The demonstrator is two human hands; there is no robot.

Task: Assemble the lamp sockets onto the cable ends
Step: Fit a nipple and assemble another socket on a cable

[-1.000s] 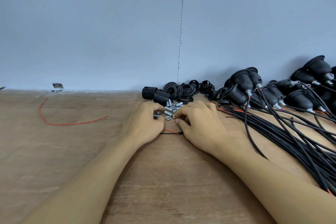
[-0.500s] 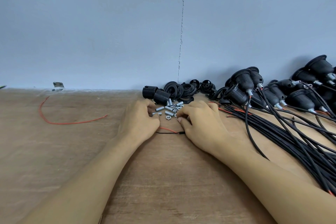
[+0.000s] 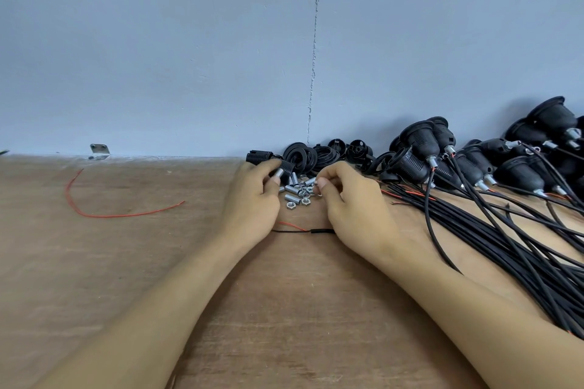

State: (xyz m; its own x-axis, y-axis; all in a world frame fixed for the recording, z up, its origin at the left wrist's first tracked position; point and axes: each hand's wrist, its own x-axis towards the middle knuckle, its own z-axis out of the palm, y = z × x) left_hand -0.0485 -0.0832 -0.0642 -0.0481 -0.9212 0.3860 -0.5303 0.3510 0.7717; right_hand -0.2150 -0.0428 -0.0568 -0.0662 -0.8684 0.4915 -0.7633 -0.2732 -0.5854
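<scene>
My left hand pinches a small threaded metal tube between thumb and fingers, lifted just above a pile of metal tubes and nuts. My right hand hovers at the pile's right side, pinching a small metal nut at its fingertips. A black cable end with bare red and black wires lies on the table between my wrists. Loose black socket parts lie behind the pile, against the wall.
Several assembled black sockets with cables are heaped at the right; their black cables fan across the table's right side. A loose red wire lies at the left. A metal bracket sits at the wall. The table is wooden.
Both hands rose from the table. The left hand lifted a metal tube out of the pile, and the right hand's fingers came up pinching a nut.
</scene>
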